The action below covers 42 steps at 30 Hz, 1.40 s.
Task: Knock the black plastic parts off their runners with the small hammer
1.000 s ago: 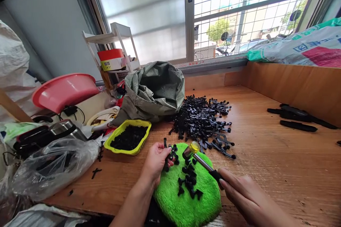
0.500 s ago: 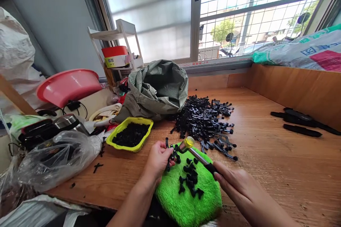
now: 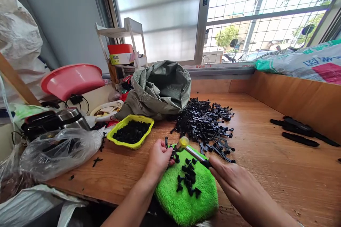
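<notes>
right hand [image 3: 234, 186] grips hammer [image 3: 190, 150] (yellow head); fuzzy green cloth [image 3: 186, 195].

one green cloth [image 3: 186, 198], one small hammer [image 3: 190, 150], one yellow basket [image 3: 130, 133], one pink basin [image 3: 71, 79], one grey sack [image 3: 160, 88] — loose black parts [image 3: 205, 124] in a heap, too many to count.

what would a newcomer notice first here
The bright green fuzzy cloth at the table's near edge, strewn with small black parts, where the left hand pinches a black piece and the right hand holds a yellow-headed hammer. Behind it lies a big pile of black plastic parts.
</notes>
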Tool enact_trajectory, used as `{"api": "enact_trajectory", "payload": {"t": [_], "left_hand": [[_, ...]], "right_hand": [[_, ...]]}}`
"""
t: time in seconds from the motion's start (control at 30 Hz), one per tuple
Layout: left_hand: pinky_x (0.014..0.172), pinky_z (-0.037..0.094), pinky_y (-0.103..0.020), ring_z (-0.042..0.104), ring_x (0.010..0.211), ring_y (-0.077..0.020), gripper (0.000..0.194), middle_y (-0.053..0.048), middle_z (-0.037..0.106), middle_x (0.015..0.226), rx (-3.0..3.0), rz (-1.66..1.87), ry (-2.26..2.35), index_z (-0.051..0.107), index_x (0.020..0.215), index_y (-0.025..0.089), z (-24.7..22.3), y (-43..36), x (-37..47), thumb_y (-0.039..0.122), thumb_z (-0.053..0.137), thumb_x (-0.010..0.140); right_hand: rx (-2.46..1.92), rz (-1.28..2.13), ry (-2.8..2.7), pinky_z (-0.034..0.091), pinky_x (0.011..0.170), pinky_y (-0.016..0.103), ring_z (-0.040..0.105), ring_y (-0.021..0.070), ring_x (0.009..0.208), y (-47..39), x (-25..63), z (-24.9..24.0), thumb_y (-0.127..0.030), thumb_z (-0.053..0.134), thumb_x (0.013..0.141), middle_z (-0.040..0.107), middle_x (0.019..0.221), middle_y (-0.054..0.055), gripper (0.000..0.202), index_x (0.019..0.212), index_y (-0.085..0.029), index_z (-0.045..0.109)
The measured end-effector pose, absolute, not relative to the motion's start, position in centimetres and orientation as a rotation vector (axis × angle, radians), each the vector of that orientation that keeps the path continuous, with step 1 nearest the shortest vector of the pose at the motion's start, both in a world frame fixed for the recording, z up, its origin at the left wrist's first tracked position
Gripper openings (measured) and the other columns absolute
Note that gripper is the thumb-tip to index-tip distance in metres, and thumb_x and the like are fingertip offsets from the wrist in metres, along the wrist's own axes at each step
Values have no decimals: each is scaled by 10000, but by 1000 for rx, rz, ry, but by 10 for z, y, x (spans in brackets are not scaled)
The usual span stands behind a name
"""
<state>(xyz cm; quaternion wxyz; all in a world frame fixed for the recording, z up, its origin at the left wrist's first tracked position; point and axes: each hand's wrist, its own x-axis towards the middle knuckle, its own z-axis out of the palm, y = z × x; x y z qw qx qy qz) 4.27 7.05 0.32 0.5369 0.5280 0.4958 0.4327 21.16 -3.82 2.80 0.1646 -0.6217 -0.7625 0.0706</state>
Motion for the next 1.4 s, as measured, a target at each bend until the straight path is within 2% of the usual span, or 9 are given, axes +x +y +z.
{"api": "enact_trajectory", "payload": {"t": [0.2, 0.4, 0.5, 0.67, 0.8, 0.97, 1.07, 1.23, 1.4], "left_hand": [[310, 318, -126, 442, 303, -54, 271, 100, 454, 395, 1251, 1013, 1187, 323, 624, 190, 3, 72, 42, 132, 586, 656], [303, 301, -123, 451, 288, -59, 256, 77, 491, 385, 1192, 1037, 1187, 368, 635, 175, 5, 68, 41, 185, 624, 650], [303, 302, -128, 420, 269, -49, 217, 68, 505, 384, 1152, 1026, 1167, 384, 651, 170, 6, 69, 40, 189, 601, 662], [310, 243, -115, 419, 287, -41, 195, 50, 529, 408, 1107, 1047, 1127, 403, 678, 159, 7, 71, 33, 230, 584, 654], [318, 205, -113, 403, 311, -24, 197, 39, 546, 455, 1088, 1073, 1115, 418, 682, 151, 8, 71, 29, 267, 571, 641], [316, 216, -128, 383, 338, -30, 216, 58, 506, 448, 1129, 1050, 1066, 469, 681, 145, 7, 68, 30, 285, 606, 590], [308, 195, -136, 327, 330, -22, 236, 65, 485, 443, 1184, 975, 1022, 502, 676, 136, 8, 66, 28, 305, 626, 568], [310, 204, -141, 328, 348, -30, 264, 64, 479, 449, 1193, 890, 997, 504, 662, 142, 12, 63, 27, 321, 650, 534], [323, 201, -143, 333, 359, -31, 246, 66, 473, 457, 1216, 848, 1017, 528, 683, 140, 14, 63, 28, 307, 643, 543]], "right_hand": [[-1803, 243, -2175, 398, 595, 368, 559, 289, 683, -38, 211, 27, -302, 219, 854, 585, 711, 92, 328, 809, -199, 527], [-1866, 291, -2018, 426, 661, 355, 523, 308, 919, -51, 234, 18, -416, 153, 872, 608, 851, 105, 439, 822, -218, 542], [-1885, 327, -1992, 430, 643, 355, 548, 301, 860, -55, 235, 12, -423, 181, 868, 611, 864, 94, 426, 842, -224, 557], [-1819, 398, -2048, 420, 631, 371, 568, 284, 699, -48, 215, 8, -364, 216, 848, 607, 745, 87, 394, 840, -209, 578], [-1775, 421, -2001, 419, 653, 408, 553, 332, 809, -45, 207, 9, -379, 217, 830, 608, 835, 147, 417, 827, -178, 582], [-1672, 456, -1931, 411, 743, 321, 515, 269, 949, -52, 220, 12, -484, 201, 894, 604, 952, 78, 451, 856, -222, 567], [-1670, 456, -1904, 430, 715, 311, 521, 273, 942, -60, 229, 8, -539, 200, 894, 602, 974, 80, 496, 884, -221, 580], [-1689, 411, -1856, 464, 631, 312, 545, 309, 908, -72, 232, 1, -649, 166, 849, 613, 961, 112, 634, 848, -209, 622], [-1680, 397, -1842, 465, 634, 309, 582, 279, 805, -68, 232, 1, -623, 190, 861, 633, 881, 87, 597, 833, -215, 625]]}}
